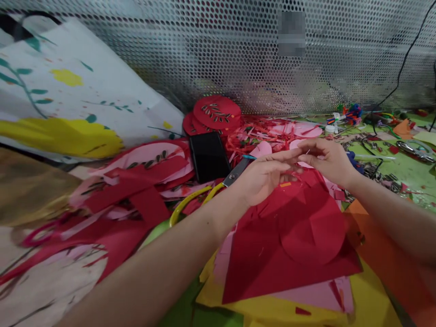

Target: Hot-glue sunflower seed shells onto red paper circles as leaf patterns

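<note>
My left hand (267, 177) is raised over a pile of paper, its fingers stretched out loosely towards the other hand. My right hand (329, 161) meets it at the fingertips, thumb and fingers pinched together; whatever is between them is too small to make out. Beneath both lies a red paper sheet (252, 263), with a red paper circle (313, 227) on top. Pink paper pieces (262, 149) show just behind the fingers. Scissors with yellow handles (185, 204) lie beside my left wrist, partly hidden by the arm.
A black phone (209, 156) lies beyond the scissors. Red circles with seed patterns (218, 113) are stacked near a perforated metal panel (218, 54). A floral bag (85, 100) stands at left above red scraps (136, 181). Seeds (378, 177) and orange paper (361, 222) lie at right.
</note>
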A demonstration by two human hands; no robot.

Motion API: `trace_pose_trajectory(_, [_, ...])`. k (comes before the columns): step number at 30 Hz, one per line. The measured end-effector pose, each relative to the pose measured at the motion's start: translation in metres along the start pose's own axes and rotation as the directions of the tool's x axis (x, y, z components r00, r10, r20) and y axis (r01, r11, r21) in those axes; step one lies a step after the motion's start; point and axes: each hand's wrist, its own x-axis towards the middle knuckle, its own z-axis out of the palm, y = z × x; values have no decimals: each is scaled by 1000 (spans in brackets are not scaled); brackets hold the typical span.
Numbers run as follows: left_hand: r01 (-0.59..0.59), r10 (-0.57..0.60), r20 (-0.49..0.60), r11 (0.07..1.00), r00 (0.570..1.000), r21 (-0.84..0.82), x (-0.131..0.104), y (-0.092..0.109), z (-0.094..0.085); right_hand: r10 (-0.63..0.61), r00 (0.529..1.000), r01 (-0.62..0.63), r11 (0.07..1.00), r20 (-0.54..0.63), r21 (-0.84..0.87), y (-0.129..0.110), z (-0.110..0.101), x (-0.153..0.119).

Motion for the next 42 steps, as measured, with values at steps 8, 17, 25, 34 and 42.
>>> trace_pose_trajectory(8, [20,-20,4,999,1000,-31,-1,-3,2,-36,999,29,988,-40,-153,-8,-2,-1])
trace_pose_trajectory(17, [-42,36,58,994,998,103,-2,-6,5,98,986,-92,995,-133,48,-8,2,-3])
trace_pose_trajectory(25, [-191,152,127,896,980,402,-2,-13,3,276,956,-202,862,-96,464,-6,1,2])
trace_pose_trajectory(34, [-265,223,147,735,964,625,0,-18,-1,315,946,-241,844,-79,479,-10,0,4])
trace_pose_trajectory(42, [-297,251,171,657,953,693,-1,-18,0,227,972,-191,921,-68,339,-8,-2,4])
